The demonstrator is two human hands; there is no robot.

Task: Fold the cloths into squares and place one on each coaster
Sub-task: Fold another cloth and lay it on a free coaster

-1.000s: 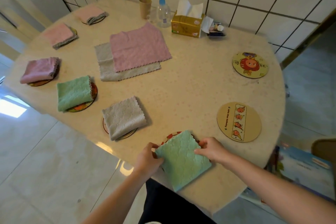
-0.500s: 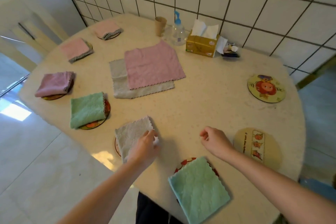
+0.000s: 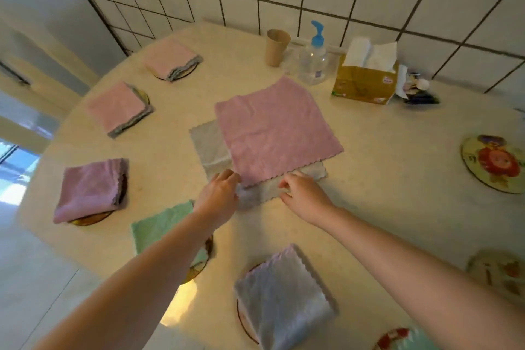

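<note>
Cloths still unfolded lie mid-table: a pink cloth (image 3: pixel 277 133) spread flat on a grey cloth (image 3: pixel 208 148), whose left and near margins peek out. Both look light, soft and limp, so they are best pinched at the corners of the scalloped near edge. The pink cloth is roughly square and turned slightly, its near edge sloping up to the right. The left hand (image 3: pixel 218 196) and right hand (image 3: pixel 302 193) sit apart at that near edge, fingers curled; whether they grip cloth, I cannot tell. Two coasters (image 3: pixel 495 163) at right are bare.
</note>
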